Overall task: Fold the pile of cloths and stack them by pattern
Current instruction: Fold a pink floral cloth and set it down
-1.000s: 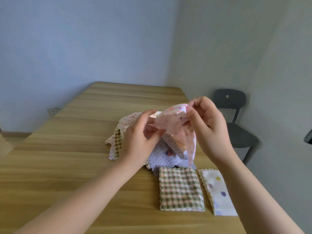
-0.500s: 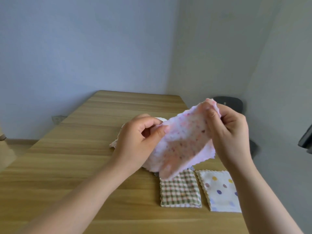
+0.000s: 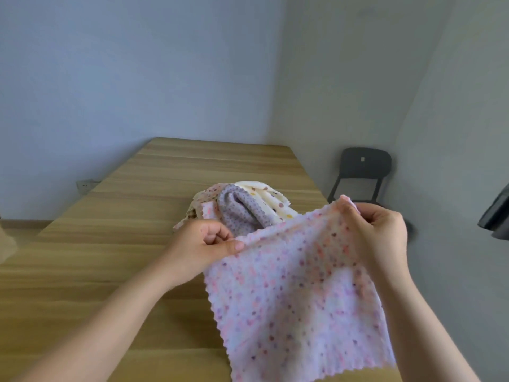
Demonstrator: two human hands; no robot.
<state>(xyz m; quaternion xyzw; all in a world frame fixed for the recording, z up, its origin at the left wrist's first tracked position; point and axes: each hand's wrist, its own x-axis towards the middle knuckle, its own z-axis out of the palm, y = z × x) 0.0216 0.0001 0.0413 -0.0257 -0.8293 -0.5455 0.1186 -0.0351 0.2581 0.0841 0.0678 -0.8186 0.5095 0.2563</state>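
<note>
1. Pink-and-white fleecy square cloth [image 3: 297,299], speckled with small pink and purple dots and cut with a scalloped edge, hangs spread open in the air between the two hands.
2. The left hand [image 3: 205,244] pinches the cloth's upper left corner between the thumb and the curled forefinger; its other fingers are tucked into the palm.
3. The right hand [image 3: 378,235] grasps the upper right corner with fingers curled round the hem, a little higher than the left pinch.
4. Below both pinches the cloth drapes down and covers the near right part of the light wooden table [image 3: 110,257].
5. Just beyond the left pinch, an unfolded pile of cloths [image 3: 228,199] lies on the table. It includes a crumpled lilac cloth with small dark dots [image 3: 245,213], a cream cloth with larger coloured dots [image 3: 264,195] behind it, and a beige dotted cloth [image 3: 210,191] to its left.
6. Beyond the right-hand grasp, off the table, a dark grey plastic chair [image 3: 360,166] stands near the wall.
7. Well to the left of the left pinch, a white wall socket [image 3: 84,186] sits low on the wall.
</note>
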